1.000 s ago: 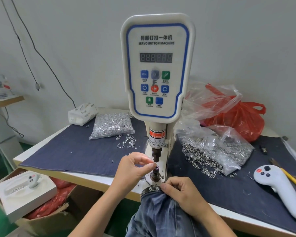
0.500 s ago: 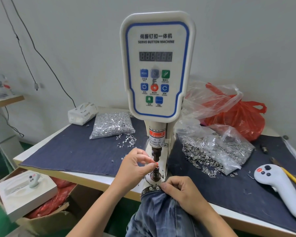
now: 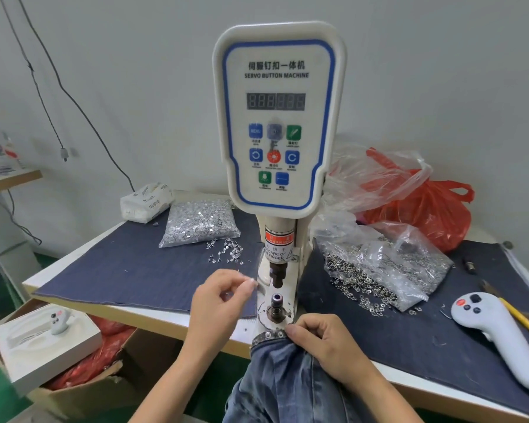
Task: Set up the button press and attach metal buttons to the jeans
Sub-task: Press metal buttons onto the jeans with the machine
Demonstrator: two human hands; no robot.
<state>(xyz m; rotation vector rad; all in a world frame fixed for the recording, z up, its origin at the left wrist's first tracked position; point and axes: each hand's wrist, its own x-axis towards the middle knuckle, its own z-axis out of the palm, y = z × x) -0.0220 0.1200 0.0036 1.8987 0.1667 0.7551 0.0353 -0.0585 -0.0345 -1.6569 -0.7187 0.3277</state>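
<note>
One button press (image 3: 278,123) is seen on the table (image 3: 74,257). The jeans (image 3: 287,383) are pinched below it by the right hand (image 3: 321,340). Nothing is held in the curled left hand (image 3: 219,296). Two bags of metal bits (image 3: 200,222) are kept beside.

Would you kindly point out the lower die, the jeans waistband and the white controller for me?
lower die (image 3: 277,299): head view, on its dark top cap.
jeans waistband (image 3: 268,335): head view, on the studded edge left of the right thumb.
white controller (image 3: 490,331): head view, on its handle below the buttons.

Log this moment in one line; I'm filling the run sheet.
left hand: beside lower die, blurred | right hand: pinches jeans waistband | die: uncovered
</note>
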